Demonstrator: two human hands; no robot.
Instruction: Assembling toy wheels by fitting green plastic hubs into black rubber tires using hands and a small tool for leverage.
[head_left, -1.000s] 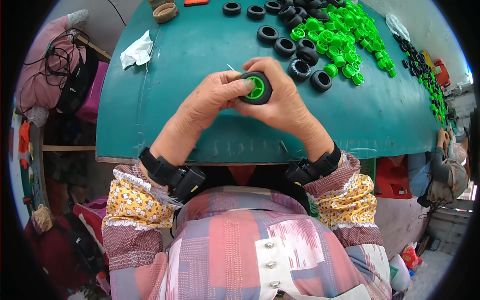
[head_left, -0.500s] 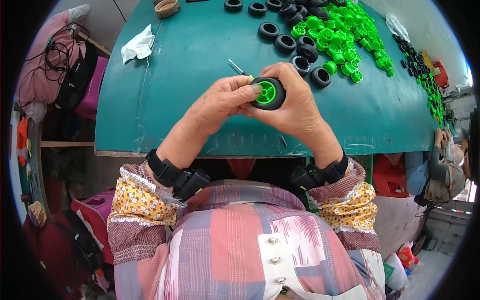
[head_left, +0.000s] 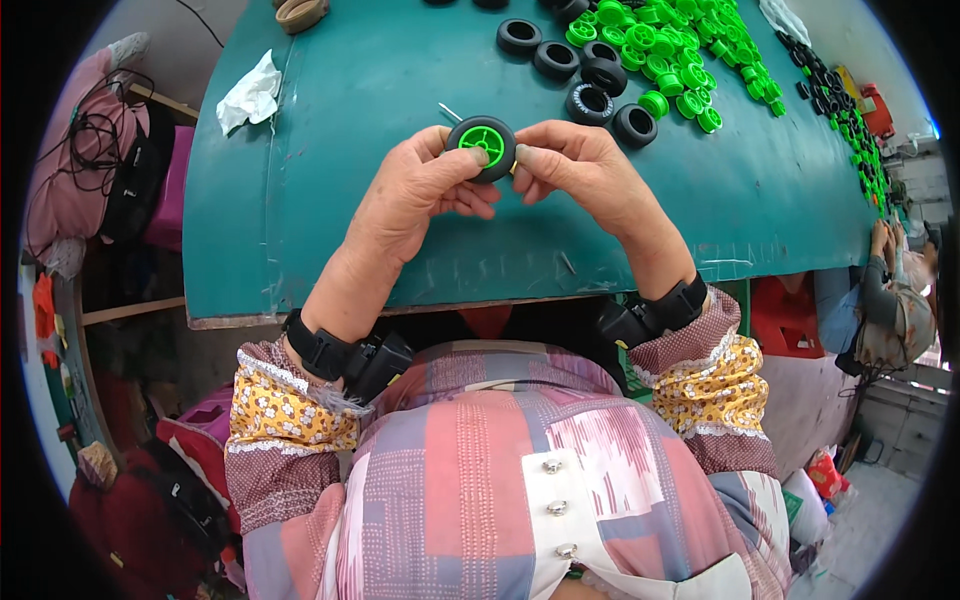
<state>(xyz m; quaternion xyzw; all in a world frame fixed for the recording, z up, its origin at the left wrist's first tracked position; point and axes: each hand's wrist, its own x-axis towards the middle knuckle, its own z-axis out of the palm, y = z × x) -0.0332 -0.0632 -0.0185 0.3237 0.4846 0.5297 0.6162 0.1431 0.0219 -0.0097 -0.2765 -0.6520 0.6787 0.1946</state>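
Note:
A small toy wheel (head_left: pixel 484 135), a black tyre with a green spoked rim inside it, is held up over the near part of the table. My left hand (head_left: pixel 412 185) grips its left side, thumb pressed on the green rim and fingers underneath. At the tyre's right edge, my right hand (head_left: pixel 587 172) pinches with thumb and bent index finger. Behind the wheel a thin metal shaft (head_left: pixel 450 112) sticks out, with a bit of yellow showing below; the wheel and hands hide the rest of this tool.
Loose black tyres (head_left: pixel 590 103) lie right of centre, beside a heap of green rims (head_left: pixel 690 75). On the green table (head_left: pixel 340 150) are a crumpled white tissue (head_left: pixel 250 92) and a brown ring-shaped roll (head_left: pixel 302 14). Another person's hands (head_left: pixel 882 236) are at the far right.
Both hands and the wheel have shifted left and slightly up in the picture. My right hand has loosened from around the tyre to a pinch at its edge, and the rim faces up more fully.

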